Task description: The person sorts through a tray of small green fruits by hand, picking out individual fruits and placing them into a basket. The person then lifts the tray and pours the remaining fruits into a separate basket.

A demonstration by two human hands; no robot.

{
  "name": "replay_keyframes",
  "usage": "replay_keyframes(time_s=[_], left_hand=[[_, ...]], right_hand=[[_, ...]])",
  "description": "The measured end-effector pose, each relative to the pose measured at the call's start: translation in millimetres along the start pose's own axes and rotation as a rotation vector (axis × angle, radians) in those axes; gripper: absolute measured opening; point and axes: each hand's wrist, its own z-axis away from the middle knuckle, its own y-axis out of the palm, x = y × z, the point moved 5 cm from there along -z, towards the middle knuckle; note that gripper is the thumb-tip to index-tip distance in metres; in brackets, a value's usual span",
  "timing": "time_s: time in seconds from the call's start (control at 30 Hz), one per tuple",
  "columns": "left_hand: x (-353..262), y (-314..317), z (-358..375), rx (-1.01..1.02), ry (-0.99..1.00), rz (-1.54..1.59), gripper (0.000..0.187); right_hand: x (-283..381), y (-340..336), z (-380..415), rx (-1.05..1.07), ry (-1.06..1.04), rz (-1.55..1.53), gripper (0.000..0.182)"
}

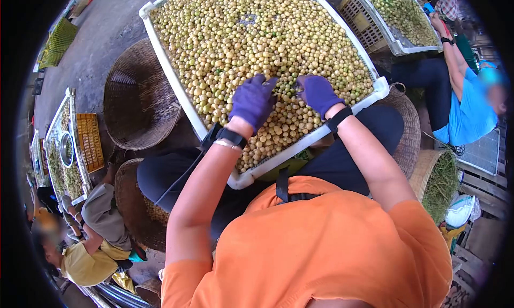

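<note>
A large white-rimmed tray in front of me is heaped with small round yellow-tan fruits that look like longans, some of them greenish. My left hand, in a purple glove, rests on the fruits near the tray's front, its fingers spread and slightly bent. Close by on the right, my right hand, gloved alike, touches the same heap with bent fingers and the thumb apart. Fruits partly hide the fingertips of both hands. Black bands circle both wrists.
A deep wicker basket stands left of the tray; another basket with fruits sits below it. At right are a basket of green stems and a person in blue. A second fruit tray lies beyond. Another person sits lower left.
</note>
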Motion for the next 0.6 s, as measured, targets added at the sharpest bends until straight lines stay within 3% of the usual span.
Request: replay_keyframes(time_s=[0.03, 0.13, 0.17, 0.3, 0.4, 0.47, 0.53, 0.6], left_hand=[[0, 18, -7, -0.113, 0.073, -0.043, 0.034], [-10, 42, -3, 0.113, 0.196, -0.179, 0.032], [-11, 43, 3, 0.106, 0.228, -0.134, 0.032], [-20, 27, 15, 0.559, 0.063, -0.186, 0.028], [-25, 15, 3, 0.494, -0.077, -0.242, 0.028], [-19, 26, -13, 0.342, -0.071, -0.189, 0.030], [-20, 37, -33, 0.214, -0.115, -0.084, 0.032], [-28, 57, -50, 0.204, -0.060, -0.073, 0.031]], right_hand=[[-8, -5, 0, 0.008, 0.110, -0.194, 0.023], [-44, -22, 8, -0.002, 0.449, -0.801, 0.024], [-46, -37, 15, -0.022, 0.505, -1.079, 0.024], [-69, -40, 32, -0.123, 0.582, -1.662, 0.027], [-56, -41, 31, -0.093, 0.527, -1.441, 0.025], [-45, -33, 21, -0.007, 0.484, -1.179, 0.020], [-47, -24, 4, -0.085, 0.366, -0.602, 0.018], [-46, -16, -13, -0.186, 0.164, -0.382, 0.016]])
